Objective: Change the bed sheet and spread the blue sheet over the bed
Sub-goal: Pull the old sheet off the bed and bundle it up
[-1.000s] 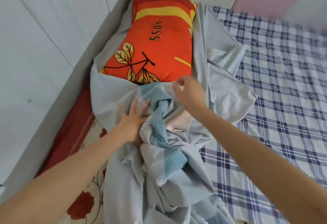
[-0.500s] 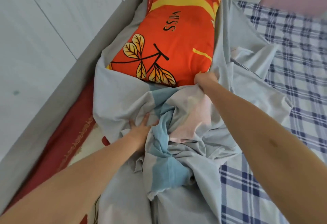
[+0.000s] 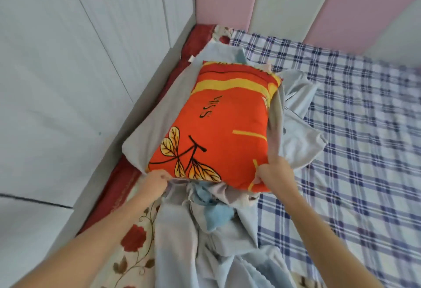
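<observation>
- Head camera: the orange pillow (image 3: pixel 223 124) carried black letters reading "MISS", upside down from the wearer's side, above a drawn bicycle with yellow leaves and yellow stripes.
- The left hand (image 3: pixel 157 179) was curled tight on the pillow's near left corner, where the pale cloth edge met it.
- The right hand (image 3: pixel 273 174) was clamped on the near right corner, thumb on top.
- The blue sheet (image 3: pixel 205 230) lay crumpled under and around the pillow, trailing toward the wearer between both forearms.
- A blue-and-white checked sheet (image 3: pixel 353 128) covered the bed to the right.
- A floral cover (image 3: pixel 132 242) with red roses showed on the left, beside white wardrobe doors (image 3: pixel 68 60).
- A padded pink-and-white headboard (image 3: pixel 227 3) stood behind.
</observation>
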Motion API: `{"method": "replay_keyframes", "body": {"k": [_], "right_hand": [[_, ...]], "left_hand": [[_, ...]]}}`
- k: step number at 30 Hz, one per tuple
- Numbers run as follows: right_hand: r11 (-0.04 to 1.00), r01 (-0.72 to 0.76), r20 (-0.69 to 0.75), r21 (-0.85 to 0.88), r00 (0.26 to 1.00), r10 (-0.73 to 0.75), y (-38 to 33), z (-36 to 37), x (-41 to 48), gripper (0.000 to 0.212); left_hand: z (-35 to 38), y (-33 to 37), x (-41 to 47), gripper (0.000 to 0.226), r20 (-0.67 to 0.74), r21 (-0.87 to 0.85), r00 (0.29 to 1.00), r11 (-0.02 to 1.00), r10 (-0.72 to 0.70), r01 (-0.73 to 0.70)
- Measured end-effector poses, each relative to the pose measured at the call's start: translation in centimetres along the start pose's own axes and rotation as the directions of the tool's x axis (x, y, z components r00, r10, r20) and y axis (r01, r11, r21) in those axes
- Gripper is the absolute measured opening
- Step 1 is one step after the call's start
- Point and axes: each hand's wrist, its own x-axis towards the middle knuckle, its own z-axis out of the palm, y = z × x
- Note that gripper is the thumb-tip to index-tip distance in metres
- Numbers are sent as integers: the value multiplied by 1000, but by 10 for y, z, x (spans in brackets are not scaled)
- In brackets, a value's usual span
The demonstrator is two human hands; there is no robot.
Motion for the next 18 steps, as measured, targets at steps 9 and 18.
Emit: {"method": "replay_keyframes", "body": {"k": [9,18], "right_hand": [[954,94,-122,284,991,-62,-47,-171,-108,21],[736,510,-694,445,716,-77,-15,-374,-168,28]], "left_hand": [[-27,118,-161,67,521,-794,814,205,-259,573],[27,317,-281,100,720,-638,645,610,255,470]]}}
